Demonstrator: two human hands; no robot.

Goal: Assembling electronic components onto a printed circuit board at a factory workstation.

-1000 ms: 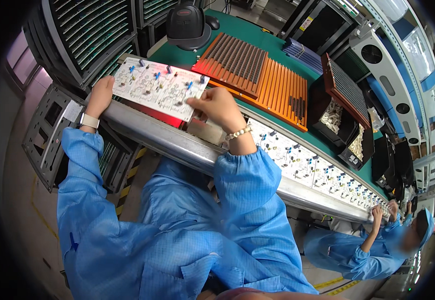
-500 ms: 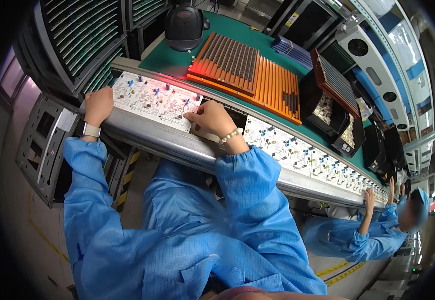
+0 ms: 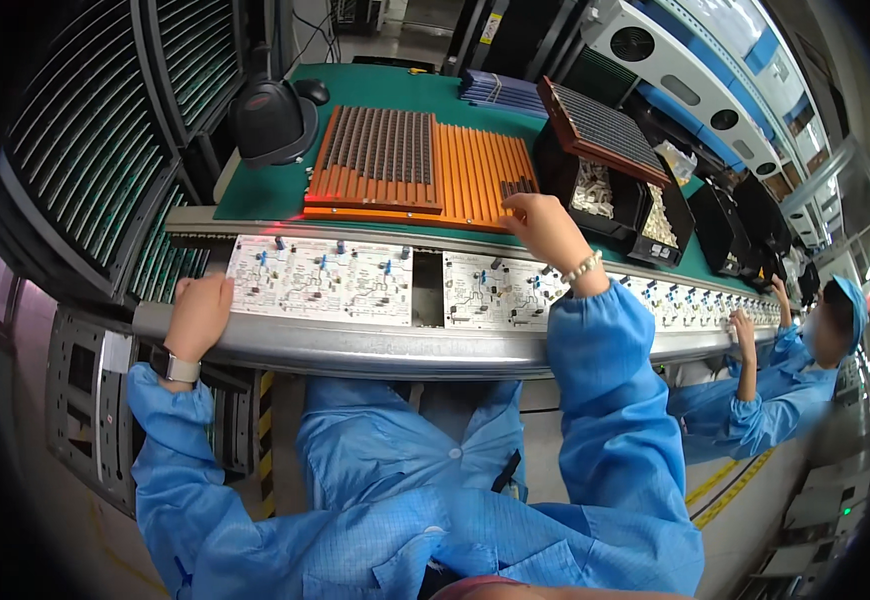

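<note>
Hovering at the orange tray (image 3: 477,165), my right hand (image 3: 549,230), like my left hand (image 3: 200,312) at the white board (image 3: 300,262) on the rail (image 3: 375,350), is curling, its grip unclear. A sagging sleeve (image 3: 600,335) could be snagging components (image 3: 532,283) on the next board (image 3: 470,290).

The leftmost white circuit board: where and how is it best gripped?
The board is probably best held by its short edges, left hand from the left, right hand from the right, where the dark gap bares the edge; components standing on its face make the middle a poor hold.
</note>
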